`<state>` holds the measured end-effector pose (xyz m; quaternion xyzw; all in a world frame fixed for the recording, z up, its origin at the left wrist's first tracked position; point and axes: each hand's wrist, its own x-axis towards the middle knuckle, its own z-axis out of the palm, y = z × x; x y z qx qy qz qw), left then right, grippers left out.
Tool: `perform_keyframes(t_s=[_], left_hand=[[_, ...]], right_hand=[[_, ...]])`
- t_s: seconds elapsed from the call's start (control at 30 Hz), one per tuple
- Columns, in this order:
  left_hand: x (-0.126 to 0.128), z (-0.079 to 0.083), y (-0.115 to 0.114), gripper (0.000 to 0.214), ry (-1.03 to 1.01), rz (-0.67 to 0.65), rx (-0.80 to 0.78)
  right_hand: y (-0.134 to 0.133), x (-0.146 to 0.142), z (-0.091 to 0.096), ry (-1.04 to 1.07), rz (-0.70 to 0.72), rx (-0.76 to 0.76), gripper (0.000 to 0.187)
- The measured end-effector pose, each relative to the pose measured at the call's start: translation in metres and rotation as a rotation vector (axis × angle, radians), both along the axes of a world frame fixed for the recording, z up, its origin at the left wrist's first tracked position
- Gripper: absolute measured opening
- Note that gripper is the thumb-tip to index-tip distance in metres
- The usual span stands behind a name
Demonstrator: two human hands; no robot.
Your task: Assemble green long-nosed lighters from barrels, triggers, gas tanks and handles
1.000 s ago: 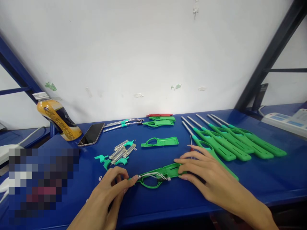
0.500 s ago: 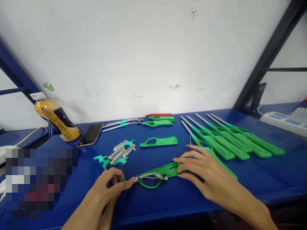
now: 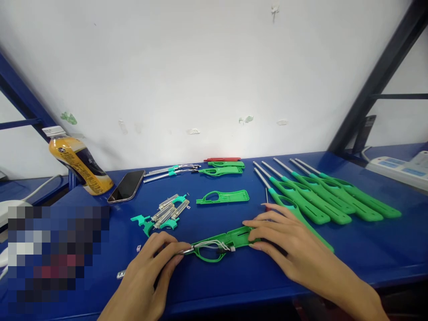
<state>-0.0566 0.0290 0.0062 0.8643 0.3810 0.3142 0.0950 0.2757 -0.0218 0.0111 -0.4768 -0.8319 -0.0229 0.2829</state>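
Observation:
A green lighter casing half [image 3: 238,236] lies in front of me with its hollow side up. White wires [image 3: 214,243] and a small black part run across it above the finger loop. My left hand [image 3: 157,263] pinches the metal tube [image 3: 187,251] at the casing's left end between thumb and forefinger. At the other end, my right hand [image 3: 284,238] grips the casing's right tip, fingertips on its rim and thumb at the lower edge. Beyond my right fingers is the thin metal shaft of a tool [image 3: 266,196]; its red handle is mostly hidden.
Several finished-looking green lighters [image 3: 310,207] lie at right. Another casing half [image 3: 224,197] lies ahead, with more casings and wired tubes [image 3: 170,172] behind. Clear lighter tanks and teal triggers [image 3: 169,214] are heaped left, near a phone [image 3: 127,186] and a bottle [image 3: 82,162].
My left hand has changed its grip: the forefinger now lies over the tube, with the thumb beneath. Small pieces left of that hand have come into view. My right hand keeps its hold.

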Motion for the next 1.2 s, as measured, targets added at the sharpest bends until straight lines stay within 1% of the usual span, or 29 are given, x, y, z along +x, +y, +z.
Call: perform_keyframes(t_s=[0.13,0.33,0.47,0.57,0.67,0.77,0.83,0.9,0.97,1.1,1.2], left_hand=[[0.0,0.001,0.002,0.037,0.01,-0.053,0.039],[0.003,0.009,-0.004,0.036,0.019,-0.015,-0.071],[0.004,0.008,-0.005,0.034,0.052,-0.011,-0.026],[0.005,0.007,-0.004,0.037,0.048,-0.01,0.01],[0.004,0.008,-0.004,0.037,0.061,-0.02,0.027],[0.001,0.01,-0.002,0.039,0.089,-0.052,0.034],[-0.001,0.008,0.0,0.043,0.095,-0.085,0.052],[-0.002,0.002,0.003,0.046,0.076,-0.112,0.092],[-0.002,-0.005,0.006,0.046,0.031,-0.119,0.145],[0.0,-0.016,0.01,0.048,-0.016,-0.117,0.204],[-0.002,-0.015,0.011,0.049,0.019,-0.125,0.198]], right_hand=[[0.0,0.0,0.001,-0.006,0.002,0.004,0.017],[0.0,0.0,0.0,0.004,0.007,-0.009,0.015],[0.0,0.0,-0.001,0.012,0.006,-0.005,0.015],[-0.001,0.0,0.0,0.007,0.004,0.009,0.015],[-0.002,-0.004,0.003,-0.019,-0.029,0.081,0.013],[-0.004,-0.016,0.008,-0.037,-0.061,0.184,0.015],[-0.003,-0.028,0.01,-0.028,-0.029,0.184,0.019],[0.0,-0.039,0.011,-0.026,0.035,0.138,0.021],[0.005,-0.047,0.009,-0.027,0.081,0.125,0.017],[0.014,-0.049,0.006,0.0,0.097,0.122,0.018],[0.015,-0.047,0.006,0.001,0.081,0.108,0.019]])
